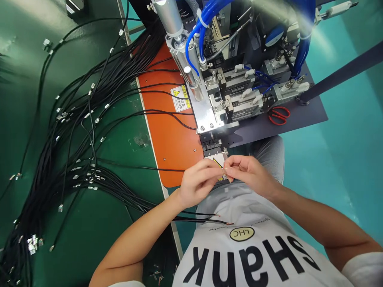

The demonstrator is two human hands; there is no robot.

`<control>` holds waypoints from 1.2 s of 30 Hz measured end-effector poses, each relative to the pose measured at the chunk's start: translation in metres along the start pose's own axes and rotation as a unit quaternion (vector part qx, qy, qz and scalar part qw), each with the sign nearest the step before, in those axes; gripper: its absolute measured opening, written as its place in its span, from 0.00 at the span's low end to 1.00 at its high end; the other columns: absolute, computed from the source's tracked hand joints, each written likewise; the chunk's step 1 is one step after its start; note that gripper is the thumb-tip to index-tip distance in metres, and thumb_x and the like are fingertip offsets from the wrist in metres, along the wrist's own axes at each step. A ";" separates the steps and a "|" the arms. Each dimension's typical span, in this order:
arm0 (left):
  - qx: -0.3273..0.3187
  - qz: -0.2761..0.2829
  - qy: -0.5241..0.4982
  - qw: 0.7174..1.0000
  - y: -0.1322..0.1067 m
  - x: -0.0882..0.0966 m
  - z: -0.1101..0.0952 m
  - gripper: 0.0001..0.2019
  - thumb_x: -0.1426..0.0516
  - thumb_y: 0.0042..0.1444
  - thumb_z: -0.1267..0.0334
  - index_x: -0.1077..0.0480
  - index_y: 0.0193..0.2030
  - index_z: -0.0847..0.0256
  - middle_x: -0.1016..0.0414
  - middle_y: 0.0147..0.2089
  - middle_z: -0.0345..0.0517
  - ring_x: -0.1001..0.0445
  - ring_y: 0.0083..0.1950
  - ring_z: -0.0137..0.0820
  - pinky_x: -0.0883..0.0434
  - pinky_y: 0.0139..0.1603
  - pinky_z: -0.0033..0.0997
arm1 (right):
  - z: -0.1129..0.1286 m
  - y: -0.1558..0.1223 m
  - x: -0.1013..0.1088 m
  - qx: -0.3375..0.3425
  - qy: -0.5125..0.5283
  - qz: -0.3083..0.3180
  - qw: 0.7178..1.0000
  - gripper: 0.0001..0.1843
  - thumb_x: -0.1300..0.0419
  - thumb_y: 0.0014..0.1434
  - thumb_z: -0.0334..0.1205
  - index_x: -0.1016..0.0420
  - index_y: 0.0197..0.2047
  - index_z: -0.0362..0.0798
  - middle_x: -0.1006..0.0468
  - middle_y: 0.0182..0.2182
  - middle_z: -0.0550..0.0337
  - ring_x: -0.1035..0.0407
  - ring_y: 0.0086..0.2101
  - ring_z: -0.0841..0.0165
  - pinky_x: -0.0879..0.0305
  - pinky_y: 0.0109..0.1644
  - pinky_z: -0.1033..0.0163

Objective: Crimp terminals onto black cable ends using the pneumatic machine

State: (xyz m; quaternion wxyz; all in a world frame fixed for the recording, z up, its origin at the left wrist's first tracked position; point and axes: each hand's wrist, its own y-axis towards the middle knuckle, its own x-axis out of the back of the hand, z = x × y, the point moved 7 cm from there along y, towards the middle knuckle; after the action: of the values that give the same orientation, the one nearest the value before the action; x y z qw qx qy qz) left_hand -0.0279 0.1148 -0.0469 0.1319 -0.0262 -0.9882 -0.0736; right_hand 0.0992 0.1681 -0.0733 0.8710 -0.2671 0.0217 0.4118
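Observation:
My left hand (pixel 200 181) is closed around a thin black cable (pixel 167 170), which comes in from the left across the orange plate. Fingertip to fingertip with it, my right hand (pixel 249 173) pinches at the cable's end; the fine wires there are mostly hidden by the fingers. Both hands are in front of my body, just before the machine's near end and over a white warning label (pixel 216 161). Below my left forearm, several other black cables (pixel 206 217) reach toward my shirt with stripped, reddish wire ends.
A machine with metal cylinders (pixel 191 81) and blue air hoses (pixel 209 20) stands ahead, on an orange plate (pixel 161 135). Bundles of black cables (pixel 119 75) with metal connectors spread over the green table (pixel 119 235). Red-handled scissors (pixel 279 115) lie on the dark plate to the right.

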 end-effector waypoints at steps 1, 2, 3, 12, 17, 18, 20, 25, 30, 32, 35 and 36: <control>0.066 0.015 -0.050 0.996 0.003 -0.001 0.008 0.05 0.43 0.62 0.65 0.26 0.41 0.61 0.27 0.35 0.46 0.28 0.32 0.26 0.28 0.32 0.26 | 0.003 0.001 0.004 0.011 -0.035 -0.016 0.999 0.09 0.39 0.61 0.42 0.28 0.32 0.46 0.29 0.27 0.63 0.34 0.29 0.72 0.36 0.37 0.64; 0.130 0.025 -0.093 0.987 0.005 -0.001 0.015 0.06 0.43 0.63 0.62 0.27 0.42 0.61 0.27 0.34 0.44 0.31 0.28 0.24 0.30 0.28 0.25 | 0.006 0.004 0.008 0.026 -0.066 -0.035 0.997 0.09 0.39 0.61 0.42 0.27 0.32 0.47 0.27 0.27 0.63 0.33 0.30 0.71 0.36 0.37 0.64; 0.180 0.028 -0.115 0.976 0.007 -0.001 0.021 0.08 0.43 0.63 0.60 0.29 0.45 0.60 0.28 0.34 0.43 0.33 0.25 0.23 0.32 0.26 0.24 | 0.009 0.009 0.014 0.039 -0.089 -0.056 0.994 0.09 0.38 0.61 0.43 0.27 0.33 0.47 0.26 0.28 0.62 0.32 0.30 0.71 0.35 0.37 0.64; 0.003 -0.076 0.302 0.950 0.025 0.030 0.026 0.09 0.46 0.64 0.70 0.27 0.48 0.60 0.29 0.41 0.46 0.28 0.43 0.28 0.28 0.43 0.27 | -0.001 0.068 0.059 0.030 -0.101 -0.121 0.987 0.12 0.34 0.57 0.46 0.25 0.33 0.45 0.24 0.28 0.60 0.31 0.27 0.71 0.33 0.34 0.64; -0.014 -0.042 0.333 0.942 0.018 0.028 0.041 0.15 0.48 0.64 0.72 0.30 0.56 0.59 0.29 0.44 0.47 0.27 0.46 0.29 0.28 0.44 0.25 | -0.011 0.074 0.059 0.007 -0.087 -0.114 0.990 0.14 0.33 0.56 0.49 0.24 0.34 0.45 0.22 0.29 0.59 0.29 0.27 0.71 0.32 0.35 0.64; -0.016 -0.035 0.335 0.942 0.017 0.027 0.042 0.17 0.49 0.64 0.72 0.31 0.57 0.58 0.29 0.44 0.48 0.27 0.45 0.28 0.28 0.43 0.25 | -0.012 0.074 0.059 0.004 -0.090 -0.113 0.990 0.14 0.33 0.56 0.49 0.24 0.34 0.45 0.22 0.30 0.59 0.29 0.27 0.71 0.32 0.35 0.63; -0.018 -0.023 0.339 0.940 0.016 0.027 0.044 0.18 0.50 0.65 0.72 0.31 0.59 0.57 0.29 0.43 0.47 0.27 0.44 0.28 0.28 0.40 0.25 | -0.013 0.075 0.059 -0.002 -0.095 -0.111 0.989 0.14 0.33 0.55 0.49 0.24 0.35 0.45 0.21 0.30 0.58 0.29 0.27 0.70 0.32 0.35 0.63; -0.018 -0.005 0.369 0.929 0.019 0.027 0.044 0.19 0.52 0.65 0.72 0.31 0.58 0.58 0.31 0.41 0.48 0.27 0.43 0.30 0.29 0.35 0.25 | -0.012 0.077 0.059 -0.014 -0.087 -0.107 0.990 0.14 0.33 0.55 0.49 0.24 0.34 0.45 0.22 0.30 0.59 0.29 0.27 0.71 0.31 0.35 0.63; -0.029 0.009 0.387 0.922 0.021 0.027 0.042 0.19 0.53 0.65 0.72 0.32 0.59 0.58 0.30 0.41 0.49 0.27 0.42 0.30 0.29 0.35 0.25 | -0.013 0.078 0.059 -0.025 -0.077 -0.097 0.992 0.14 0.32 0.54 0.49 0.24 0.33 0.45 0.22 0.28 0.60 0.29 0.26 0.71 0.31 0.34 0.64; -0.036 0.009 0.388 0.921 0.020 0.027 0.043 0.20 0.53 0.65 0.72 0.32 0.60 0.58 0.30 0.42 0.49 0.27 0.42 0.30 0.29 0.34 0.25 | -0.014 0.078 0.058 -0.030 -0.073 -0.089 0.993 0.14 0.32 0.54 0.48 0.24 0.33 0.45 0.22 0.29 0.60 0.29 0.26 0.72 0.31 0.35 0.64; -0.042 0.002 0.388 0.921 0.020 0.027 0.043 0.19 0.52 0.64 0.72 0.32 0.59 0.58 0.30 0.41 0.49 0.27 0.42 0.30 0.29 0.35 0.25 | -0.014 0.079 0.058 -0.034 -0.067 -0.088 0.993 0.13 0.32 0.54 0.48 0.24 0.33 0.45 0.22 0.29 0.60 0.30 0.26 0.72 0.31 0.35 0.64; -0.042 -0.004 0.392 0.919 0.020 0.027 0.044 0.19 0.52 0.64 0.72 0.31 0.59 0.58 0.31 0.41 0.48 0.27 0.43 0.30 0.29 0.36 0.25 | -0.014 0.079 0.058 -0.031 -0.066 -0.091 0.993 0.13 0.32 0.55 0.47 0.24 0.34 0.45 0.22 0.29 0.60 0.30 0.26 0.72 0.31 0.35 0.64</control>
State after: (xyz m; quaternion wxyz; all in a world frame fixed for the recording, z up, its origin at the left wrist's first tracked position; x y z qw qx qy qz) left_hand -0.0640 0.1424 -0.0786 0.5068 0.0030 -0.8537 -0.1198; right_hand 0.0825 0.2434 -0.1354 0.8955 -0.2671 -0.0734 0.3484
